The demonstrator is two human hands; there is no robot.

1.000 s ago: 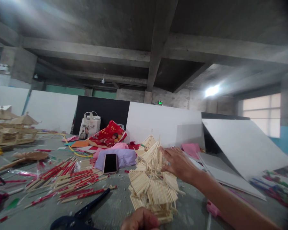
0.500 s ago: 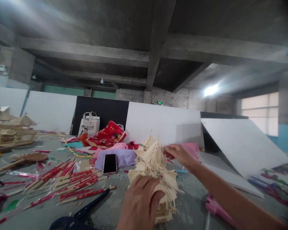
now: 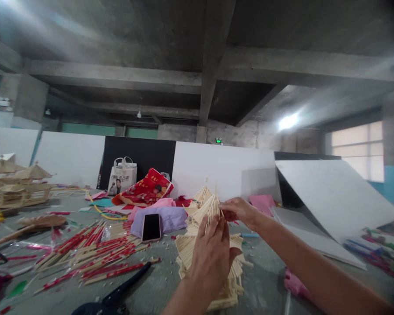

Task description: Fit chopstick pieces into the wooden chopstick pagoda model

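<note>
A tiered pagoda model built of pale wooden sticks [image 3: 187, 249] stands on the grey table right in front of me. My left hand [image 3: 213, 256] is raised against the near side of its roof, fingers stretched up and lying on the sticks. My right hand [image 3: 238, 210] reaches in from the right and pinches at the top roof near the peak, fingers closed together. What the pinch holds is too small to make out.
Red-wrapped chopsticks [image 3: 92, 253] lie scattered to the left, with a phone [image 3: 151, 227] on a purple cloth [image 3: 169, 216]. Black scissors [image 3: 118, 295] lie at the near edge. Other stick models [image 3: 16, 183] stand far left. A white board [image 3: 331, 201] leans at right.
My left hand rose from the model's base to its roof. My right hand drew back from lying flat on the side to a pinch at the peak.
</note>
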